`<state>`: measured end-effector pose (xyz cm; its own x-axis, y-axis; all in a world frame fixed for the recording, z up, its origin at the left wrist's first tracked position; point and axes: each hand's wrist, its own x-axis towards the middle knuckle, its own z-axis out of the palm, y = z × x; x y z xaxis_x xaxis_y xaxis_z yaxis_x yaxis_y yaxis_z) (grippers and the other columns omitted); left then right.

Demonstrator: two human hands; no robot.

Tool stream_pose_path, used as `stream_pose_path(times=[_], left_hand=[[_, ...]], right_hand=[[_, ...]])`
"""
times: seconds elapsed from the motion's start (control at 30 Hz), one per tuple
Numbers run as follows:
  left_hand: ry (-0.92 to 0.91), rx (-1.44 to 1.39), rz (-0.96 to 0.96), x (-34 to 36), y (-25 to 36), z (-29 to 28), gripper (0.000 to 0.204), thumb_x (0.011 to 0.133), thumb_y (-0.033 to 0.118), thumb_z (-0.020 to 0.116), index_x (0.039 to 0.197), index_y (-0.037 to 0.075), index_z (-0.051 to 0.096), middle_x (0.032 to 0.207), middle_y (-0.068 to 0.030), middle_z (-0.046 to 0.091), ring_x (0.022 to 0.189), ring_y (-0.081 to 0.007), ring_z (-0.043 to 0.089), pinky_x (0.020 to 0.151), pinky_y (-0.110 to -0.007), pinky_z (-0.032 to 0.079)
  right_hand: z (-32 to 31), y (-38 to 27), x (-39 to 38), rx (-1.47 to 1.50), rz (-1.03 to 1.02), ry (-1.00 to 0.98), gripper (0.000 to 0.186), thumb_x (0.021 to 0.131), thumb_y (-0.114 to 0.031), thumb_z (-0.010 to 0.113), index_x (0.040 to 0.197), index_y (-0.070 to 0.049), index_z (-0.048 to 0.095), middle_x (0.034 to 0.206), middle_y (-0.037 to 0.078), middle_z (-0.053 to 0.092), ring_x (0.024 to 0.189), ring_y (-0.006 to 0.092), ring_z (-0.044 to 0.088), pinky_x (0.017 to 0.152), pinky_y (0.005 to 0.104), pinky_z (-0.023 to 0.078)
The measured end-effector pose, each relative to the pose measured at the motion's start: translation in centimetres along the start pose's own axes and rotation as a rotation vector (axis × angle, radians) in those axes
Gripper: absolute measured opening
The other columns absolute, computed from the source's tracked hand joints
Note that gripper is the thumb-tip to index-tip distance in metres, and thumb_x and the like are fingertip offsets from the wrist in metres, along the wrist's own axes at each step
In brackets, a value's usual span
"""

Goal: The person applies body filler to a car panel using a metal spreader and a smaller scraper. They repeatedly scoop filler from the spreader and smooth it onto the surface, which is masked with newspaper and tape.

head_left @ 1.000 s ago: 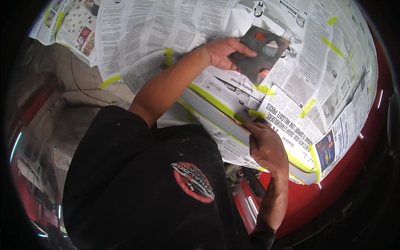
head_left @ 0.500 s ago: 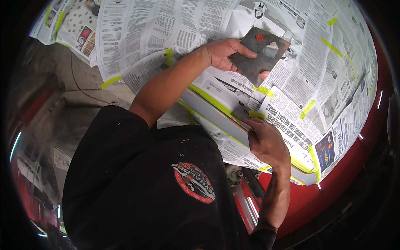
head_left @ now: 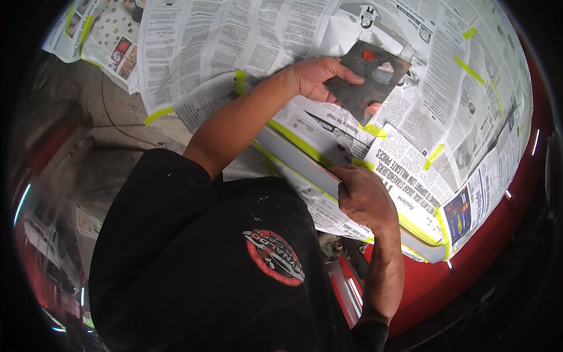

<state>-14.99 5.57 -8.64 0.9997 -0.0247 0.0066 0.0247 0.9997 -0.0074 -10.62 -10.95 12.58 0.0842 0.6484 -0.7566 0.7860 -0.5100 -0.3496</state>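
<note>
My left hand [head_left: 319, 79] grips a dark, flat square plate [head_left: 356, 88] that carries a red dab [head_left: 369, 54] and a pale grey dab [head_left: 383, 73]; its thumb lies on top. My right hand [head_left: 363, 196], fingers curled, is at a grey strip [head_left: 293, 154] edged with yellow tape [head_left: 302, 142]; whatever is in its fingers is too hidden to make out. Newspaper sheets [head_left: 246, 35], fastened with pieces of yellow tape, cover the curved surface around the strip and under the plate.
Red body panels [head_left: 422, 293] show beyond the newspaper at the right and bottom. At the left, below the paper, lie a concrete floor [head_left: 120, 108] and a thin hose [head_left: 117, 129]. Dark red and grey surfaces [head_left: 56, 176] run along the far left.
My right hand has moved left along the grey strip. My left hand and the plate have shifted very slightly right and down.
</note>
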Motion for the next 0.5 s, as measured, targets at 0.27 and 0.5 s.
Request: stream_pose_path(times=[0.27,0.5], left_hand=[[0.014,0.022,-0.004,-0.1,0.1,0.0,0.045,0.091,0.004,0.060,0.134,0.002,0.048,0.127,-0.0148,0.058,0.114,-0.0262,0.062,0.097,-0.043,0.054],[0.066,0.030,0.000,-0.2,0.0,0.2,0.045,0.089,0.007,0.065,0.132,0.006,0.051,0.125,-0.0119,0.059,0.112,-0.0254,0.062,0.094,-0.045,0.054]], right_hand=[[-3.4,-0.8,-2.3,0.007,0.077,-0.015,0.039,0.076,0.000,0.051,0.110,-0.001,0.068,0.105,0.019,0.067,0.097,0.0391,0.061,0.087,0.0465,0.047],[-3.5,0.0,-4.0,0.007,0.158,-0.003,0.036,0.080,0.000,0.050,0.111,-0.001,0.068,0.105,0.021,0.067,0.096,0.0402,0.061,0.087,0.0454,0.048]])
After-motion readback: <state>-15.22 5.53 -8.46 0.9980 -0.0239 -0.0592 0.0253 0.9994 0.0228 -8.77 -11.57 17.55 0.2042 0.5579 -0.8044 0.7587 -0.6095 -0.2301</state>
